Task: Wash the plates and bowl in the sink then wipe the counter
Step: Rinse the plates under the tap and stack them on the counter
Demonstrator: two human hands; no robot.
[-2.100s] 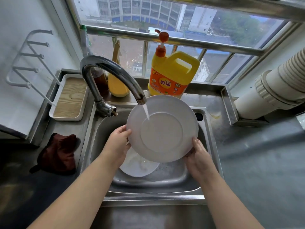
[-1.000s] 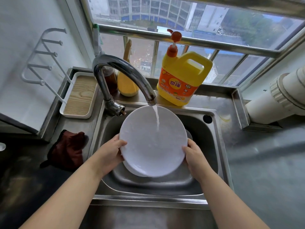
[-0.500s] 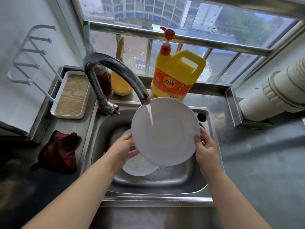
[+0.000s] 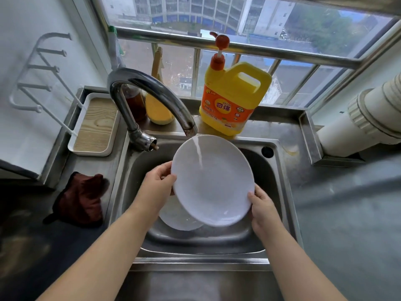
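Observation:
A white plate (image 4: 213, 183) is held tilted over the steel sink (image 4: 280, 183), under water running from the curved faucet (image 4: 152, 92). My left hand (image 4: 157, 184) grips its left rim, thumb on the plate's face. My right hand (image 4: 261, 206) grips its lower right rim. Another white dish (image 4: 178, 217) lies on the sink floor below, partly hidden by the held plate. A dark red cloth (image 4: 81, 198) lies crumpled on the counter left of the sink.
A yellow detergent jug with an orange pump (image 4: 231, 98) stands behind the sink beside a yellow bottle (image 4: 158, 109) and a dark bottle (image 4: 135, 103). A white tray with a wooden base (image 4: 95, 124) sits at the back left. A white pipe (image 4: 364, 118) crosses the right counter.
The plate has been turned under the stream. My right hand slid from the right rim down to the lower right rim, and my left hand moved up onto the left rim.

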